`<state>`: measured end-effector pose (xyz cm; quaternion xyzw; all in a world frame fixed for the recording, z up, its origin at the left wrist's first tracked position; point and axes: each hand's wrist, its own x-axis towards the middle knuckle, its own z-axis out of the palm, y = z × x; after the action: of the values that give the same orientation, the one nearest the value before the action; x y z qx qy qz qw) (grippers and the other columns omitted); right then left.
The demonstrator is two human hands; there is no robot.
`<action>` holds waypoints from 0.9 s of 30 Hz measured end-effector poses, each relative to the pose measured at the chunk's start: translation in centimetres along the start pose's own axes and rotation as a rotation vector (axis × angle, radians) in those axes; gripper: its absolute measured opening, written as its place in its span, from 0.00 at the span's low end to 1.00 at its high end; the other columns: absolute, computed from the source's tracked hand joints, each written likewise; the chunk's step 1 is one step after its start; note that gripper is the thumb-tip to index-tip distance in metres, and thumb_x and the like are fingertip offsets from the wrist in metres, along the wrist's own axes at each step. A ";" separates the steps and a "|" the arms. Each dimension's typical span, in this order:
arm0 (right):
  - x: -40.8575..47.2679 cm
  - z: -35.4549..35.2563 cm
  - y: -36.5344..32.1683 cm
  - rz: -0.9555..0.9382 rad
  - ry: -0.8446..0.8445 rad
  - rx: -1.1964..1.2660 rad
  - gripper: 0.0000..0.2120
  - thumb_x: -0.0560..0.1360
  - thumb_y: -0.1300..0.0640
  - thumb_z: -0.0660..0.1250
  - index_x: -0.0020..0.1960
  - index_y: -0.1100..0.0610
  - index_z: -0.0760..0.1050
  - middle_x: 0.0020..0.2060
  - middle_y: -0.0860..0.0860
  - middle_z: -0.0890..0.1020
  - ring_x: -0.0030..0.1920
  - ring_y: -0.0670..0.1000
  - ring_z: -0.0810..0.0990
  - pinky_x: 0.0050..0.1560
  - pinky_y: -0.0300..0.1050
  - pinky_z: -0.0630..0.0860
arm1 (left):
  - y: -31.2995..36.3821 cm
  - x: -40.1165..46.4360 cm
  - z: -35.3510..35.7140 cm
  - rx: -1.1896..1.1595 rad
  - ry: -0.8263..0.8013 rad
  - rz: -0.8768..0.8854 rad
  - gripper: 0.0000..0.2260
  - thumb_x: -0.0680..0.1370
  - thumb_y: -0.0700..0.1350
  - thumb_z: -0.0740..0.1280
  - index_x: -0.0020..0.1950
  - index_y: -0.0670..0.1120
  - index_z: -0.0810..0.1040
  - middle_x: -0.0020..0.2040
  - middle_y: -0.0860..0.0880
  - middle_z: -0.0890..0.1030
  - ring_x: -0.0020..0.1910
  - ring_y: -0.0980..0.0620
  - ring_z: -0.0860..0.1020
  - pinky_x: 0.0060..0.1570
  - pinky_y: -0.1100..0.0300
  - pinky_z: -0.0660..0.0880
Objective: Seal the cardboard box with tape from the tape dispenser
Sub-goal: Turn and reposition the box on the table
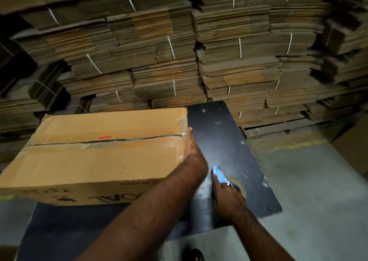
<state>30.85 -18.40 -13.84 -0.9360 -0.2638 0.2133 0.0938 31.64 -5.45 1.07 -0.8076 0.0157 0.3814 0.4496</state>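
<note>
A brown cardboard box (pixel 95 157) lies on a black table (pixel 223 141), its top flaps closed with a gap along the centre seam and old clear tape at the right end. My left hand (pixel 192 145) presses flat against the box's right end, fingers straight. My right hand (pixel 227 199) grips the blue tape dispenser (pixel 220 176), which rests on the table to the right of the box. A roll of brown tape (pixel 238 185) sits in the dispenser, partly hidden by my hand.
Tall stacks of flattened cardboard bundles (pixel 179 51) tied with white straps fill the background behind the table. Grey concrete floor (pixel 308 191) with a yellow line lies to the right. A dark shoe (pixel 194 254) shows at the bottom edge.
</note>
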 end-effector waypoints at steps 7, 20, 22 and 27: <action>0.4 -3.1 0.5 -0.079 0.157 0.036 0.27 0.76 0.50 0.56 0.74 0.54 0.65 0.59 0.56 0.78 0.58 0.60 0.79 0.55 0.52 0.75 | -0.6 0.5 1.2 -0.426 0.314 0.009 0.32 0.80 0.65 0.54 0.75 0.45 0.67 0.79 0.39 0.57 0.79 0.40 0.50 0.75 0.40 0.39; 4.2 -8.9 -13.8 0.017 -0.043 1.580 0.27 0.82 0.36 0.49 0.57 0.52 0.80 0.50 0.52 0.86 0.47 0.48 0.85 0.50 0.43 0.81 | 1.7 -4.8 13.6 -1.311 0.936 -0.225 0.21 0.80 0.47 0.58 0.73 0.43 0.71 0.74 0.45 0.70 0.74 0.47 0.66 0.76 0.55 0.49; 4.8 -8.9 -13.8 0.078 -0.044 1.584 0.25 0.83 0.38 0.51 0.51 0.51 0.82 0.50 0.54 0.86 0.50 0.52 0.84 0.61 0.51 0.78 | 2.2 -4.2 14.0 -1.327 0.923 -0.214 0.23 0.81 0.47 0.55 0.75 0.41 0.68 0.76 0.44 0.67 0.76 0.47 0.64 0.76 0.54 0.49; 6.0 -8.6 -13.1 0.214 -0.059 1.429 0.30 0.80 0.35 0.52 0.52 0.57 0.82 0.51 0.57 0.85 0.53 0.56 0.83 0.65 0.55 0.75 | 1.9 -4.6 13.9 -1.310 0.909 -0.183 0.24 0.82 0.46 0.54 0.77 0.39 0.64 0.78 0.42 0.62 0.77 0.45 0.59 0.75 0.51 0.42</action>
<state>33.39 -4.70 -4.45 -0.6606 0.0308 0.3669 0.6542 19.32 2.24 -1.65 -0.9817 -0.0961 -0.0914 -0.1368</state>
